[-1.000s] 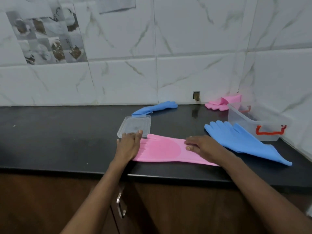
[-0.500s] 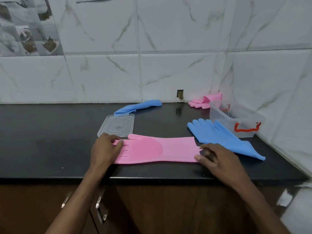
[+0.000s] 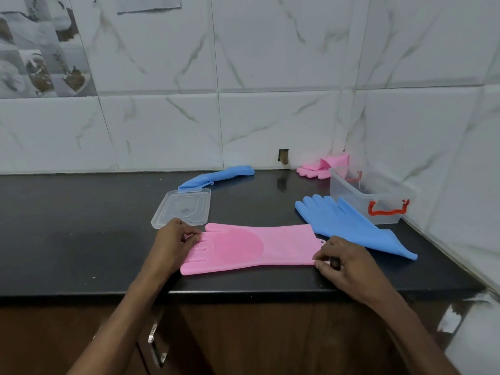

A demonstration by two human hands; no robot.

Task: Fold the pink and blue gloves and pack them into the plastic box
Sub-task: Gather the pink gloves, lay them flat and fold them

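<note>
A pink glove lies flat near the front edge of the black counter, fingers pointing left. My left hand pinches its fingertip end. My right hand pinches the cuff end. A blue glove lies flat to the right, its cuff toward the counter's right front. A second blue glove lies by the back wall. Another pink glove, folded, sits in the back corner. The clear plastic box with red handles stands open at the right.
The box's clear lid lies on the counter just behind my left hand. Tiled walls close the back and the right side. Below the counter edge are brown cabinet doors with a metal handle.
My right hand has slid from the middle of the pink glove to its cuff end and taken hold there. My left hand stays at the fingertips. The camera has moved closer.
</note>
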